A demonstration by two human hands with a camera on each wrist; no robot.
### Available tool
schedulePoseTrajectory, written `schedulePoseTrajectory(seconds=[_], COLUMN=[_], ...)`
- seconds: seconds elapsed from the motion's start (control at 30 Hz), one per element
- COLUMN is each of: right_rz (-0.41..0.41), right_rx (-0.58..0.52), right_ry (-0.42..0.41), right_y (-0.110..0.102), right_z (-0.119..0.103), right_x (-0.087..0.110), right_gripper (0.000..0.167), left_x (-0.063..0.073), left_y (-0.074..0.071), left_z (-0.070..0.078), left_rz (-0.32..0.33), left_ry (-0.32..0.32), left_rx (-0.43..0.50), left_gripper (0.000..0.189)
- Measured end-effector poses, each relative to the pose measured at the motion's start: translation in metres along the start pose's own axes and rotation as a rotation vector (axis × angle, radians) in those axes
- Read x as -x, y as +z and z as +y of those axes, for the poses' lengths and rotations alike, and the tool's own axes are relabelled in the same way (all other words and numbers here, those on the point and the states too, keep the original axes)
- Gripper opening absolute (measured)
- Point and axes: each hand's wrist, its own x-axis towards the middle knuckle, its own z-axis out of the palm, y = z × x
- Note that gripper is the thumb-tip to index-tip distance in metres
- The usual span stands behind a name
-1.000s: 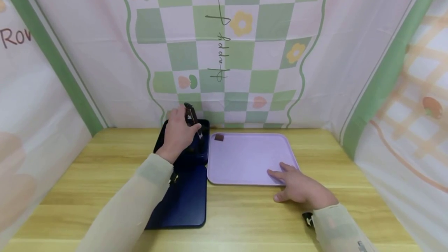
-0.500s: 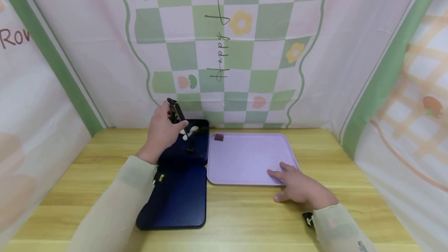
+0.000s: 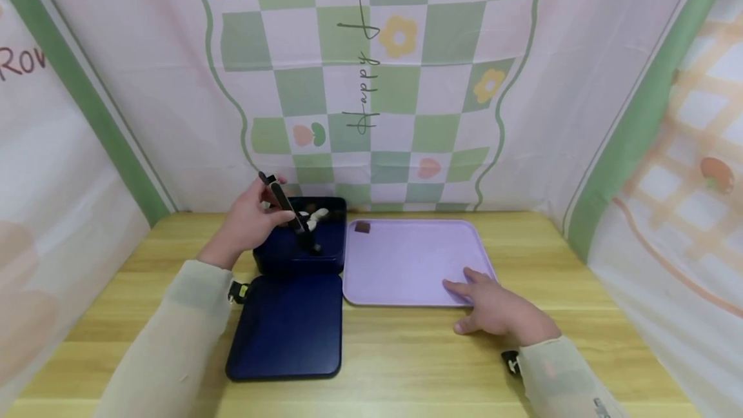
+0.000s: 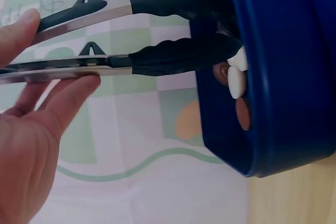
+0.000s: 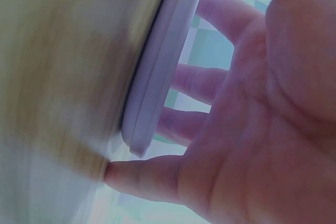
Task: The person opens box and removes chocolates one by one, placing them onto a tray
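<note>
My left hand (image 3: 246, 224) holds black and silver tongs (image 3: 282, 200) between thumb and fingers. Their dark tips reach down into a navy blue box (image 3: 335, 262) at the back left. In the left wrist view, the two arms of the tongs stand apart, with white oval pieces (image 4: 237, 82) and brown pieces (image 4: 243, 114) near the tips inside the box. What lies between the tips is hidden by the box wall. With fingers spread, my right hand (image 3: 499, 308) rests on the near right corner of a lilac tray (image 3: 406, 263).
A small dark brown square (image 3: 362, 228) lies in the tray's back left corner. In front of the box, the flat navy lid (image 3: 290, 334) lies on the wooden table (image 3: 406, 360). A patterned curtain (image 3: 453, 95) hangs behind the table's far edge.
My left hand has moved left with the tongs, which now tilt more and uncover white pieces in the box. The right hand stays at the tray's corner.
</note>
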Motion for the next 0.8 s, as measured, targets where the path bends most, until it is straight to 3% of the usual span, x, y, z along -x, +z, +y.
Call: schedulePoseTrajectory(seconds=[0.53,0.8], right_rz=[-0.001,-0.008], right_rx=[-0.016,-0.012], right_ry=[0.007,0.016], right_y=[-0.002,-0.002], right_z=[-0.002,-0.002], right_x=[0.000,-0.001], right_gripper=[0.085,0.085], left_x=[0.000,-0.002], left_y=[0.006,0.018], left_z=[-0.013,-0.012], left_rz=[-0.048,-0.018], left_ry=[0.004,0.025], left_rx=[0.043,0.098], left_gripper=[0.049,0.050])
